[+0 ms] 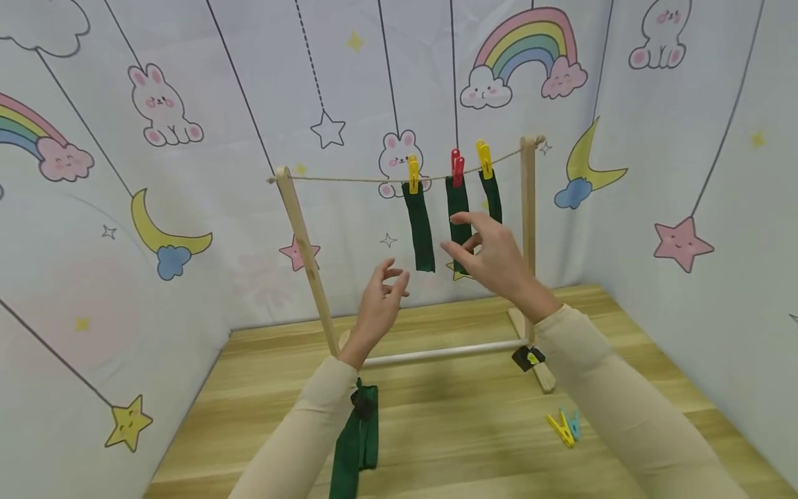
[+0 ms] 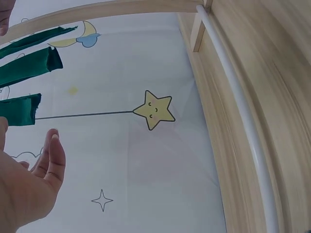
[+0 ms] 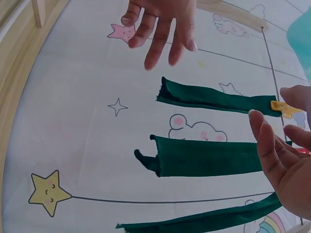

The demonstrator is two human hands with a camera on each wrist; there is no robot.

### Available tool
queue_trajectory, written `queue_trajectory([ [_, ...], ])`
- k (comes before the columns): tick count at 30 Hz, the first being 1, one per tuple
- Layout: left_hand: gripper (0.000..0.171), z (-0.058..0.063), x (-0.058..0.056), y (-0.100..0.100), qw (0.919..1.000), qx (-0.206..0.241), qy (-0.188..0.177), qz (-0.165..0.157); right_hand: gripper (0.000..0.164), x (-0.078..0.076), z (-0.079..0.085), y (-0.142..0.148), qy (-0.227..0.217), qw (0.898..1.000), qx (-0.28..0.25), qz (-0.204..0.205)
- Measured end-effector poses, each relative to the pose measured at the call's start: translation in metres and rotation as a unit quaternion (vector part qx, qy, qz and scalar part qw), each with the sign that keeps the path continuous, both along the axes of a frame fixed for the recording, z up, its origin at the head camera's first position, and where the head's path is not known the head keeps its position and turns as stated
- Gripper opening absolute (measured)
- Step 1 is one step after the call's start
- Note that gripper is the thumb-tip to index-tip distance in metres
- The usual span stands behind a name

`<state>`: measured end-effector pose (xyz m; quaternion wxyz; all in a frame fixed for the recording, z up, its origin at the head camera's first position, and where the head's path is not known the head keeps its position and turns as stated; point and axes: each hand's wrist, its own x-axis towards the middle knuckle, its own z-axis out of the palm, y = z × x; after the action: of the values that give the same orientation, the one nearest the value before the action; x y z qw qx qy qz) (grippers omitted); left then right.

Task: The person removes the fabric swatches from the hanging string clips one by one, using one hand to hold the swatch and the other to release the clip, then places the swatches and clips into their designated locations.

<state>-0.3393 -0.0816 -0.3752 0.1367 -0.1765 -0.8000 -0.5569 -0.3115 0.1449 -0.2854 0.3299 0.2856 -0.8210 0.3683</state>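
Three dark green fabric strips hang from a string (image 1: 349, 179) between two wooden posts. A yellow clothespin (image 1: 413, 174) pins the left strip (image 1: 420, 232), a red clothespin (image 1: 458, 168) the middle strip (image 1: 458, 201), and another yellow clothespin (image 1: 484, 159) the right strip (image 1: 492, 194). My right hand (image 1: 492, 256) is raised in front of the middle strip, thumb and index finger apart with nothing between them. Lower and to the left, my left hand (image 1: 382, 301) is held up beside the left strip's bottom end, fingers loosely bent and empty.
More green strips (image 1: 369, 430) lie on the wooden table (image 1: 461, 430) beside my left forearm. A yellow clothespin (image 1: 560, 431) and a blue clothespin (image 1: 574, 424) lie at the right. A white bar (image 1: 442, 353) joins the posts low down. A patterned cloth backdrop surrounds the table.
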Motion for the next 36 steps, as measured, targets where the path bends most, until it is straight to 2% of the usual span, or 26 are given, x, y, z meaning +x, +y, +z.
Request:
queue_trajectory([
  [7, 0.058, 0.000, -0.001, 0.006, 0.9997, 0.012, -0.015, -0.014, 0.042, -0.006, 0.012, -0.011, 0.023, 1.000, -0.016, 0.013],
  [10, 0.058, 0.002, -0.003, 0.008, 0.9997, 0.012, -0.010, -0.017, 0.044, -0.009, 0.018, -0.013, 0.038, 0.999, -0.017, 0.013],
  [16, 0.059, 0.015, -0.007, 0.012, 0.9992, 0.029, 0.008, -0.025, 0.051, -0.016, 0.028, -0.018, 0.067, 0.997, -0.025, 0.024],
  [21, 0.058, 0.027, -0.008, 0.018, 0.9985, 0.043, 0.012, -0.030, 0.049, -0.019, 0.036, -0.023, 0.072, 0.997, -0.028, 0.024],
  [27, 0.060, 0.034, -0.012, 0.025, 0.9972, 0.052, 0.008, -0.052, 0.045, -0.023, 0.042, -0.028, 0.090, 0.995, -0.026, 0.020],
  [31, 0.060, 0.038, -0.014, 0.027, 0.9965, 0.061, 0.006, -0.058, 0.047, -0.026, 0.049, -0.035, 0.076, 0.996, -0.030, 0.023],
  [36, 0.062, 0.043, -0.017, 0.027, 0.9951, 0.066, 0.001, -0.073, 0.050, -0.028, 0.061, -0.045, 0.019, 0.998, -0.044, 0.031],
])
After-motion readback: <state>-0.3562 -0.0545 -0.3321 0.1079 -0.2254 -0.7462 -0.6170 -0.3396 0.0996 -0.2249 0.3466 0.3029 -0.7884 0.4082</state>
